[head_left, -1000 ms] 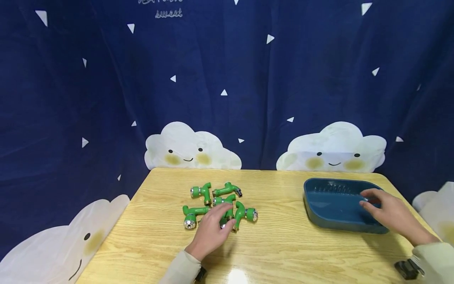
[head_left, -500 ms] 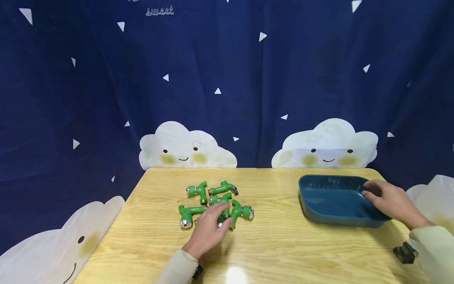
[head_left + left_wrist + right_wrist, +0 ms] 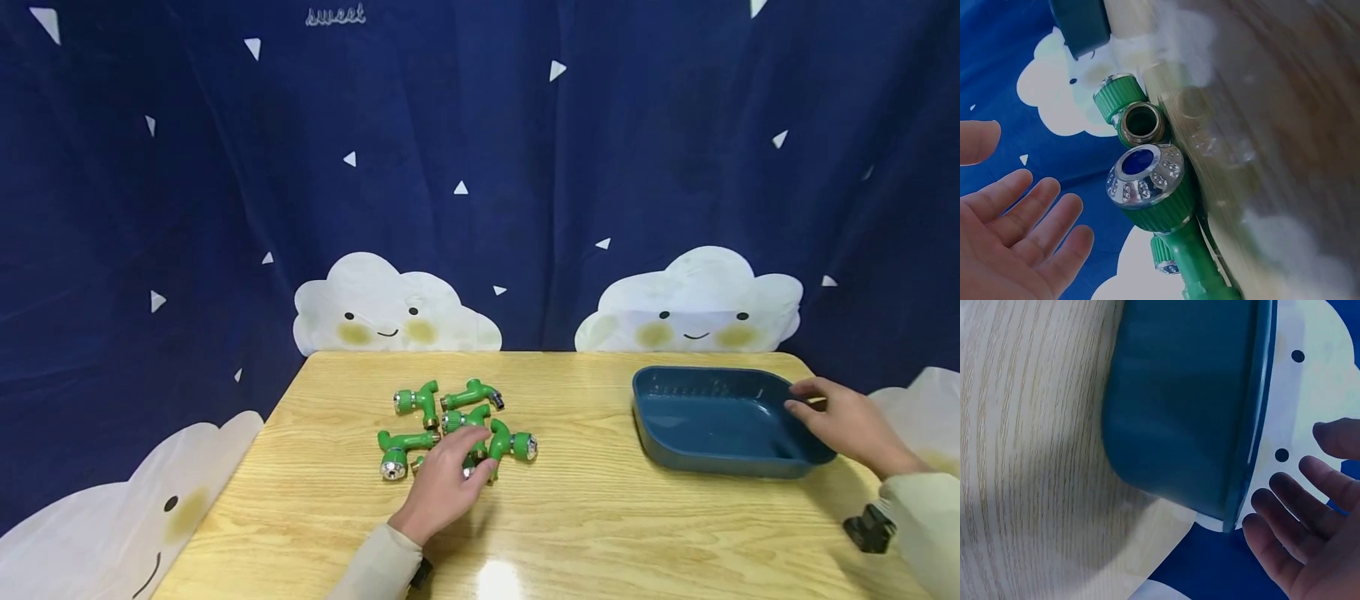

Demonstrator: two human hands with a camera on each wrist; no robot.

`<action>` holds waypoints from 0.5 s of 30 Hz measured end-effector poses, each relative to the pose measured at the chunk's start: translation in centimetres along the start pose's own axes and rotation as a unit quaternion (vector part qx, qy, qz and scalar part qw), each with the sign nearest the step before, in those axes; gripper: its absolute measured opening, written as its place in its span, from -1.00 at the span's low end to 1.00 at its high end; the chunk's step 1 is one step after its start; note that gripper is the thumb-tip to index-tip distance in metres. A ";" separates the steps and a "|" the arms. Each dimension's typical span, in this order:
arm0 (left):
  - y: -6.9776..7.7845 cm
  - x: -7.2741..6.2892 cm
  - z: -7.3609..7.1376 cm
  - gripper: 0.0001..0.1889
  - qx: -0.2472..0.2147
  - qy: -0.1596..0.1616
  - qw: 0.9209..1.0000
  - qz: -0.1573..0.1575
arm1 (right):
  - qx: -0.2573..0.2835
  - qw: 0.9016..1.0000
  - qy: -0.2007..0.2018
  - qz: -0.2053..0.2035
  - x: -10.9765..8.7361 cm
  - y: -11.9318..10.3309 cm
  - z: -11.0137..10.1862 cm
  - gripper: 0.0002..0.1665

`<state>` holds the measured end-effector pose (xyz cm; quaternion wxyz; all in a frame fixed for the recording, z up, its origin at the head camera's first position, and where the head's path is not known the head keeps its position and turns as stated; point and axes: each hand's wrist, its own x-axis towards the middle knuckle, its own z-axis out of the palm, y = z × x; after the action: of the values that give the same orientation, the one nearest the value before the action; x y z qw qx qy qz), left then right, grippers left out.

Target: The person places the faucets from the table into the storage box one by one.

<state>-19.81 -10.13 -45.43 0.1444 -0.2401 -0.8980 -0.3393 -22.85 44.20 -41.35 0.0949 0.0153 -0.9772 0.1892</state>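
Left hand [image 3: 441, 487]: hovering over green taps [image 3: 454, 421], fingers loose, gripping nothing.
Right hand [image 3: 851, 423]: hovering by tray [image 3: 720, 463], fingers loose, gripping nothing.

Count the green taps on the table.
5 plainly visible: the back-left tap, back-right tap, middle tap, front-left tap and front-right tap. Parts beside the left hand suggest a sixth tap, mostly hidden.

Near the left hand [image 3: 441, 487] we see glossy green plastic taps [image 3: 501, 444] with round metallic caps [image 3: 1155, 183]. By the right hand [image 3: 858, 427], a blue plastic basin [image 3: 720, 463] looks smooth.
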 end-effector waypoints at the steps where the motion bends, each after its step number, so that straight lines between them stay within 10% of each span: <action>1: 0.0 0.0 0.0 -0.57 -0.001 0.000 1.000 0.000 | 0.000 1.000 0.001 0.001 0.0 0.2 0.0 -0.54; 15: 0.0 0.7 -0.2 -0.60 0.008 0.005 1.000 0.015 | -0.016 0.994 0.018 0.103 0.3 2.0 0.0 -0.43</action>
<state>-20.37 -9.97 -44.99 0.1557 -0.2506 -0.8964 -0.3307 -23.27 46.01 -42.03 0.0926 -0.0906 -0.9746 0.1830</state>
